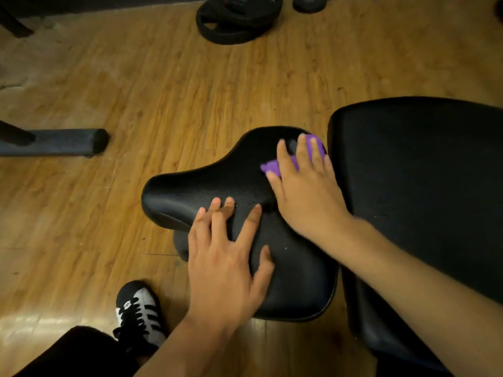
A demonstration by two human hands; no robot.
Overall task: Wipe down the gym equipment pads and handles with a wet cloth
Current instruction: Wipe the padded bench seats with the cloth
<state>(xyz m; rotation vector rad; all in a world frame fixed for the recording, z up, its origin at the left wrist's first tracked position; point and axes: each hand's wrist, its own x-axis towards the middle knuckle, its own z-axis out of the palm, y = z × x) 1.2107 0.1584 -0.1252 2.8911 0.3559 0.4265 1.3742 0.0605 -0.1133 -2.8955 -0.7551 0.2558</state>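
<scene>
A black padded seat (206,183) with a narrow front nose fills the middle of the head view. A purple cloth (272,167) lies on its far right part, mostly hidden under my right hand (304,186), which presses it flat with straight, spread fingers. My left hand (226,268) rests flat on the near part of the seat, fingers spread and holding nothing. A larger black back pad (424,170) stands right beside the seat on the right.
Wooden floor (136,91) surrounds the seat. Black weight plates (236,23) lie stacked at the top, with a smaller plate (310,4) to their right. A dark frame foot (62,142) juts in from the left. My black-and-white shoe (138,314) stands at the bottom left.
</scene>
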